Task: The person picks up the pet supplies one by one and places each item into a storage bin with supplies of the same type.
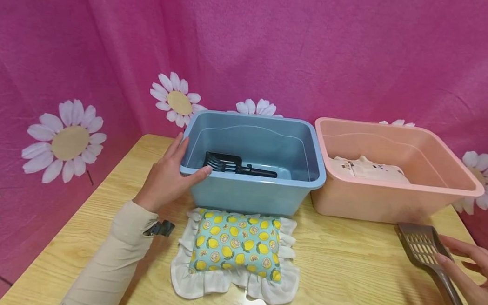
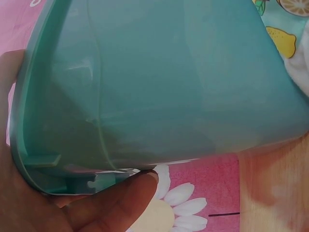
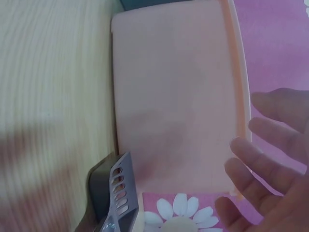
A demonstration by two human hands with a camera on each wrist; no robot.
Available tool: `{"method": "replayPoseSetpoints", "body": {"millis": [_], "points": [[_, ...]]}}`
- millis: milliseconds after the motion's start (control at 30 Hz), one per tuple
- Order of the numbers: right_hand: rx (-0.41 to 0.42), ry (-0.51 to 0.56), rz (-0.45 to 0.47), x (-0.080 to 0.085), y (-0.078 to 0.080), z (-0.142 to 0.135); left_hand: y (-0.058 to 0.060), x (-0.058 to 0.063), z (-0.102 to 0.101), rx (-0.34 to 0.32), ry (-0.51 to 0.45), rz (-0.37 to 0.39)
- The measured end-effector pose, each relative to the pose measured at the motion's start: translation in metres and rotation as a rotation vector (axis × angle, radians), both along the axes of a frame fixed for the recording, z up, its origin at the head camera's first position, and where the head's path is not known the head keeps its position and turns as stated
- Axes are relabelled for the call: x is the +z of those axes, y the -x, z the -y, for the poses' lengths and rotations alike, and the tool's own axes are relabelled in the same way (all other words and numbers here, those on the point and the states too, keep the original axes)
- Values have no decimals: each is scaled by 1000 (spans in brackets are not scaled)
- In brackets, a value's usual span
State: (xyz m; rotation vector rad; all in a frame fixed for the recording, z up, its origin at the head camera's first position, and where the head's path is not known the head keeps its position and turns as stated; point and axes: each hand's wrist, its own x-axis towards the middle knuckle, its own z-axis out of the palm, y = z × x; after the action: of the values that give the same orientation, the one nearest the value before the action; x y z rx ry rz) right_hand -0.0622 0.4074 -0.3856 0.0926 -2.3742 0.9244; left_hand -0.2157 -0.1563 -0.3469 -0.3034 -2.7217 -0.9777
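Observation:
My left hand [image 1: 164,182] grips the front left corner of a blue plastic bin [image 1: 250,195], thumb on the front rim and fingers along its side. In the left wrist view, fingers [image 2: 120,200] lie beneath the bin's rim. Inside the bin lies a black slotted litter scoop [image 1: 255,171]. My right hand [image 1: 481,274] hovers beside a grey-brown slotted litter scoop [image 1: 447,286] on the table, fingers spread and holding nothing. The right wrist view shows this scoop [image 3: 104,193] near the pink bin [image 3: 174,87], apart from the hand.
A lemon-print cushion [image 1: 238,243] with white ruffles lies before the blue bin. The pink bin beside it contains a pale printed cloth item [image 1: 369,169], partly hidden by the front wall. A magenta daisy-print curtain [image 1: 254,46] hangs behind the wooden table [image 1: 337,270].

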Motion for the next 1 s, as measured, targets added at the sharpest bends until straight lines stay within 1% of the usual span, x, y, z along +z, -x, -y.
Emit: {"method": "replayPoseSetpoints", "body": {"millis": [100, 233, 600, 767, 1000], "points": [[-24, -4, 6, -4, 1, -5, 0, 1, 0, 3, -1, 11], [-34, -7, 21, -9, 1, -9, -1, 2, 1, 6, -8, 23], [-92, -2, 40, -23, -2, -18, 2, 1, 0, -5, -3, 9], [-98, -2, 46, -28, -1, -23, 2, 2, 0, -7, -5, 11], [-134, 30, 98, -40, -1, -35, 1, 0, 0, -1, -1, 21]]}}
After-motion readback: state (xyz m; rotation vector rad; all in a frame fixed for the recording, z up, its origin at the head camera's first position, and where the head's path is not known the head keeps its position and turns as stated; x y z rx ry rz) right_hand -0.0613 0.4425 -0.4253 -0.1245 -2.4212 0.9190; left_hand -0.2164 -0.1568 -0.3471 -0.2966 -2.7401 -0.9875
